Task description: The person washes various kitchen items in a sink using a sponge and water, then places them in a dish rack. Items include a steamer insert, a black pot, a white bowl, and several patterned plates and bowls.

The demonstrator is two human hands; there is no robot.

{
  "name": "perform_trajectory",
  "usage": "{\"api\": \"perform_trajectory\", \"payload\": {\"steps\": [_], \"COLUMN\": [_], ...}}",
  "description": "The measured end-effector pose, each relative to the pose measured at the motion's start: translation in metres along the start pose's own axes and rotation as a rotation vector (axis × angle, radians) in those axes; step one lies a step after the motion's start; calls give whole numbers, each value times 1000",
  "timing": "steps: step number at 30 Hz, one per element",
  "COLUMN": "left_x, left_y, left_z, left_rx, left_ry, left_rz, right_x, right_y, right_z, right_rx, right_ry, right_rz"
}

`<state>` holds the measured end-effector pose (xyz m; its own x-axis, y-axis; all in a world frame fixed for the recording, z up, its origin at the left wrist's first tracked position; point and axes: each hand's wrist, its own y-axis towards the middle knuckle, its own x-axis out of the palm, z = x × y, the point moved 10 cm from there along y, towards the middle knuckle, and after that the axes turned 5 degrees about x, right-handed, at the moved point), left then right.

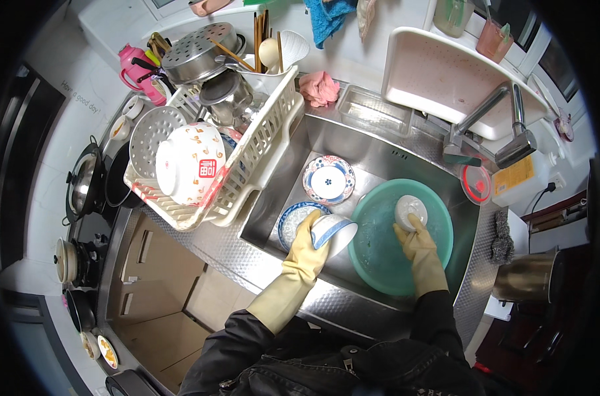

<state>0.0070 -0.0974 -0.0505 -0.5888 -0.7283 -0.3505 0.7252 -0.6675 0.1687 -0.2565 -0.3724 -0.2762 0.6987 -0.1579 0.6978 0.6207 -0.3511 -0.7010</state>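
My left hand (pixel 309 240), in a pale yellow rubber glove, grips a white bowl with a blue band (pixel 335 233), tilted with its mouth to the right. Partly hidden behind that hand, a blue-rimmed patterned dish (pixel 292 225) lies in the stainless steel sink (pixel 280 190). A plate with a red and blue floral rim (pixel 328 181) rests behind it on the sink floor. My right hand (pixel 417 242), gloved too, holds a small whitish round dish (pixel 411 210) over the green plastic basin (pixel 366 270). Water appears to be in the basin, which sits in the sink's right part.
Left of the sink, a cream dish rack (pixel 267 148) carries a large white bowl (pixel 191 163), a colander (pixel 156 136) and pots. The faucet (pixel 483 123) leans over the back right corner. A pink cloth (pixel 319 89) and steel wool (pixel 502 237) lie on the rim.
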Motion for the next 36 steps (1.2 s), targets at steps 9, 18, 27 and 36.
{"api": "perform_trajectory", "payload": {"steps": [9,18,27,36], "left_x": [8,19,33,30], "left_y": [1,1,10,4], "left_z": [-1,3,-67,-49], "left_rx": [-61,-189,-188,-168], "left_ry": [-16,-50,-299,-358], "left_rz": [-81,-123,-30,-116], "right_x": [129,90,295,590], "right_y": [-135,-164,-212,-250], "right_z": [-47,-72,0,163], "right_rx": [-672,-588,-419,-1987], "right_ry": [-2044,-1040,-691,-1920], "right_rz": [688,648,2,-235]}}
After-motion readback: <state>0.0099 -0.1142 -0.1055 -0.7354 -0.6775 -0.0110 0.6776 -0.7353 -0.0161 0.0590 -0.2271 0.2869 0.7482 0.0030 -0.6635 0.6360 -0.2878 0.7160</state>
